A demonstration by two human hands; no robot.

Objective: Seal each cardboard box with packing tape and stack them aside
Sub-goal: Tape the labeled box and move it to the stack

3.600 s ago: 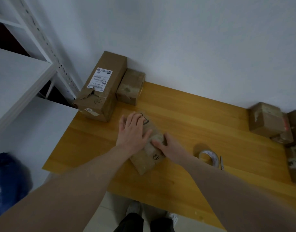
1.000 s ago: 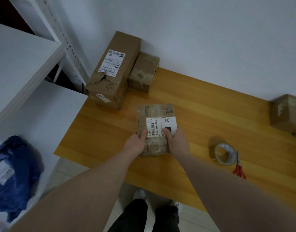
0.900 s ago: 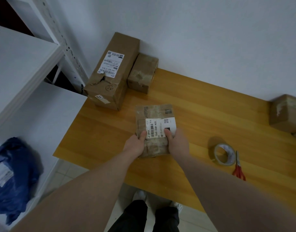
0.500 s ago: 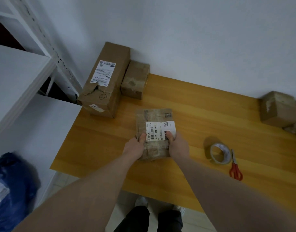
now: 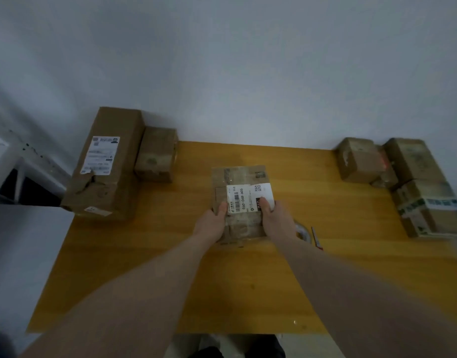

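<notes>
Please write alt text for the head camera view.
Both hands, left hand and right hand, hold a small labelled box on a wooden table. More boxes sit at both back corners.

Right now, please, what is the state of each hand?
Left hand: closed, gripping the small labelled box at its left side.
Right hand: closed, gripping the same box at its right side.
</notes>
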